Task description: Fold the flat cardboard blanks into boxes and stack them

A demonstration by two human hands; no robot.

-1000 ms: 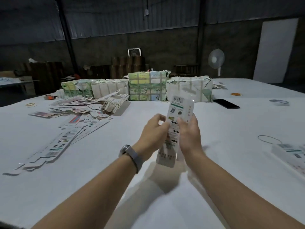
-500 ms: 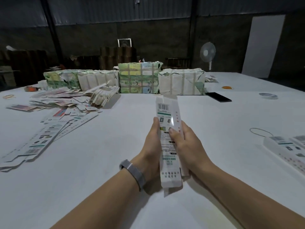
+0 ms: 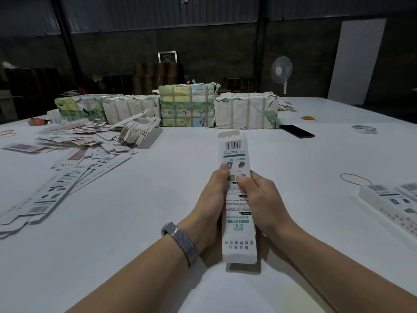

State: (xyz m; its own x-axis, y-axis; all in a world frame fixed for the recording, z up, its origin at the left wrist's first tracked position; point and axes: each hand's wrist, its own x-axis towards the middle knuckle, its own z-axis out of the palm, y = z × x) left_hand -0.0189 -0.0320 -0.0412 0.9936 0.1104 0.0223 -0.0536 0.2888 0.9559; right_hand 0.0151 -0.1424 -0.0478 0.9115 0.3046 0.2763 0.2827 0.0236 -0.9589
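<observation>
A long, narrow white carton (image 3: pixel 237 152) with a barcode and green print lies lengthwise between both hands, low over the white table (image 3: pixel 140 211). My left hand (image 3: pixel 211 201) grips its left side, thumb on the top face. My right hand (image 3: pixel 259 199) grips its right side, thumb pressing the top face too. Its far end flap stands open, and the near end flap sticks out toward me. Flat blanks (image 3: pixel 45 195) fan out at the left. Folded boxes (image 3: pixel 390 204) lie at the right edge.
A loose heap of flat blanks (image 3: pixel 90 136) and wrapped bundles (image 3: pixel 187 106) sit at the back. A black phone (image 3: pixel 299 131), a tape roll (image 3: pixel 364 129) and rubber bands (image 3: pixel 354 178) lie to the right. A fan (image 3: pixel 281 71) stands behind the table.
The carton has come down from an upright, raised hold to a low, nearly flat one close to the table. Both hands stay on its sides.
</observation>
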